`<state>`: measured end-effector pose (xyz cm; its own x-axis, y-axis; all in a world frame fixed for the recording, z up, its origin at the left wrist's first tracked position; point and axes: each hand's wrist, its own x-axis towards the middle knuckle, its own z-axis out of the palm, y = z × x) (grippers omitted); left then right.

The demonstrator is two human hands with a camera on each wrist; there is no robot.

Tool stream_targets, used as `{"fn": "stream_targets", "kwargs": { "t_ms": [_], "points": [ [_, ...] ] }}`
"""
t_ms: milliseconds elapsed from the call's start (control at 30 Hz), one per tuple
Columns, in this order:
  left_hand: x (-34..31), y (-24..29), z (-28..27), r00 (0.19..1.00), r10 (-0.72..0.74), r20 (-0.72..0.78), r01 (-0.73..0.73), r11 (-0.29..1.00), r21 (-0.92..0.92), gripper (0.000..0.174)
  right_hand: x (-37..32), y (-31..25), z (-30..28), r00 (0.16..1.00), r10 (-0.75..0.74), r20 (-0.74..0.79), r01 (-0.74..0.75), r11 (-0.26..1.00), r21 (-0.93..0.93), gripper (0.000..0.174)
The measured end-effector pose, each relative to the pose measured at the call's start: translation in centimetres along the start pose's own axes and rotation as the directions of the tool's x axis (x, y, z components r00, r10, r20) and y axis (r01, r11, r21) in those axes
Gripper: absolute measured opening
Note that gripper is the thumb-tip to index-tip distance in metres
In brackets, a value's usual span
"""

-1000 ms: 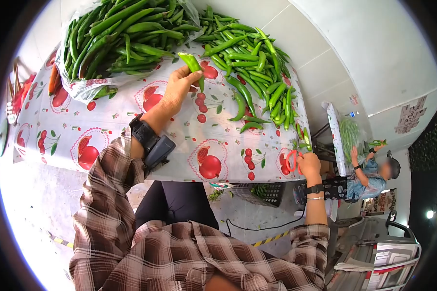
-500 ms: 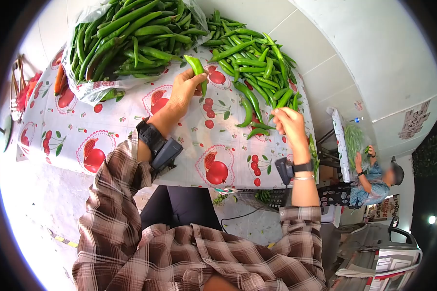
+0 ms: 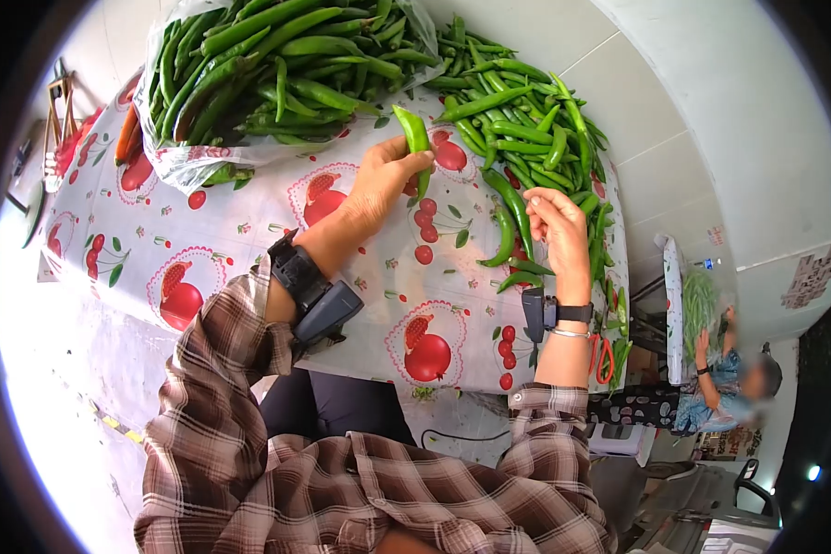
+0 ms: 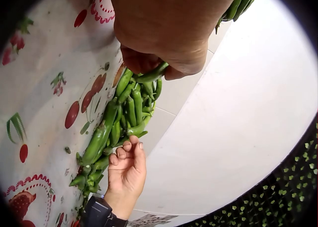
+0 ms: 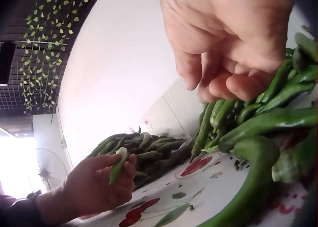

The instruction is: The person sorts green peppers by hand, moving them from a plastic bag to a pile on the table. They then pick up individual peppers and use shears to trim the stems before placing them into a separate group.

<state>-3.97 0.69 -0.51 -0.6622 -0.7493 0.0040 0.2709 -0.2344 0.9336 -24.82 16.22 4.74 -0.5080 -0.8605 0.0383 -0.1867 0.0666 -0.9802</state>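
In the head view my left hand (image 3: 377,189) pinches a green chili pepper (image 3: 412,131) between thumb and fingers. Its pale cut end points up and away, as the right wrist view also shows. My right hand (image 3: 563,235), fingers loosely bent and holding nothing, hovers by the near side of a spread pile of green peppers (image 3: 526,134). Two curved peppers (image 3: 505,235) lie just left of that hand. Red-handled scissors (image 3: 604,360) rest at the table's right edge, beside the right wrist.
A clear plastic bag (image 3: 189,168) heaped with darker green peppers sits at the back left of the table. The tablecloth (image 3: 379,319) has a fruit print. Beyond the right end, another person (image 3: 720,388) stands by a second table with long green vegetables.
My right hand has let go of the red scissors at the right edge and moved up and left to the pepper pile. The left hand keeps its hold on the pepper.
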Motion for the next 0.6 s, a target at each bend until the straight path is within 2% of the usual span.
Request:
{"fn": "stream_targets", "kwargs": {
  "t_ms": [67,167,300,400,433,500,533,600],
  "points": [
    [-0.2,0.1,0.0,1.0,0.009,0.01,-0.01,1.0,0.022,0.027,-0.5,0.1,-0.6,0.998,0.021,0.053,-0.02,1.0,-0.014,0.014],
    [0.0,0.0,-0.1,1.0,0.005,0.012,-0.005,1.0,0.019,0.027,-0.7,0.5,-1.3,0.992,0.108,0.065,-0.089,0.964,-0.25,0.014],
    [0.1,-0.1,-0.1,1.0,0.012,0.017,-0.013,1.0,0.028,0.026,-0.6,1.1,-1.0,1.0,0.014,0.028,-0.003,0.929,-0.37,0.017],
    [0.0,-0.1,-0.1,0.999,0.014,0.037,-0.016,0.998,0.055,0.026,-0.7,0.7,-1.2,0.992,-0.125,-0.005,0.084,0.691,-0.718,0.052],
    [0.0,-0.2,-0.1,0.999,0.006,0.051,-0.008,0.998,0.055,0.026,-0.8,0.5,-1.1,0.992,-0.123,0.002,0.087,0.687,-0.721,0.052],
    [-0.1,-0.1,0.1,0.998,-0.002,0.062,-0.001,0.998,0.055,0.026,-1.2,-0.4,0.1,0.997,0.077,0.029,-0.026,0.626,-0.779,0.074],
    [-0.2,0.0,0.1,0.998,-0.007,0.058,0.004,0.998,0.06,0.026,-1.1,-0.2,0.2,0.996,0.078,0.034,-0.023,0.627,-0.779,0.074],
    [-0.3,0.3,0.1,0.999,-0.018,0.048,0.014,0.997,0.072,0.027,-0.9,0.6,0.5,0.99,-0.013,0.142,0.131,0.475,-0.87,0.083]
  ]
}}
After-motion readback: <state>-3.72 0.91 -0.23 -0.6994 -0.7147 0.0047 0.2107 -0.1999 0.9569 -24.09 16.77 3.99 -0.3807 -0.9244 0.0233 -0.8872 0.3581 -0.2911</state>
